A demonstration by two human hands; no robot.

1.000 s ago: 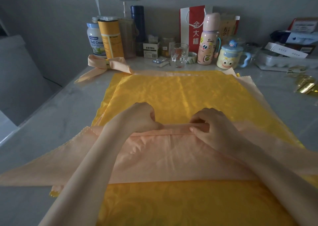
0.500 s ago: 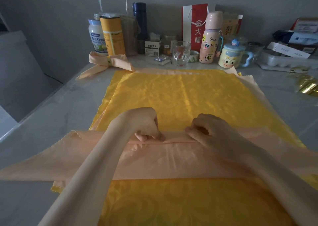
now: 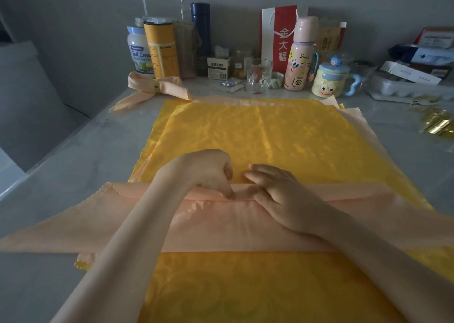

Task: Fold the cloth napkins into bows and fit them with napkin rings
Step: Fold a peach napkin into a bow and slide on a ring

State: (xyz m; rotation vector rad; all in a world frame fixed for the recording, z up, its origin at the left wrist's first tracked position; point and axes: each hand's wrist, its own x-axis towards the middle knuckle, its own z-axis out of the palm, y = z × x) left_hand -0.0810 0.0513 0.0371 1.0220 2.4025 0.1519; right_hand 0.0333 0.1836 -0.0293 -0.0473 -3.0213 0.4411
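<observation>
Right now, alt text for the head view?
The left hand pinches and the right hand presses a fold in a peach napkin lying across yellow cloths on a grey table. A finished peach bow with its ring sits far left, near jars.

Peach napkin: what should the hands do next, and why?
Probably roll the far folded edge over once more toward the person. The left hand pinches that fold of the peach napkin and the right hand lies on it alongside, yet the band across the yellow cloth looks much wider than the finished bow at far left.
</observation>
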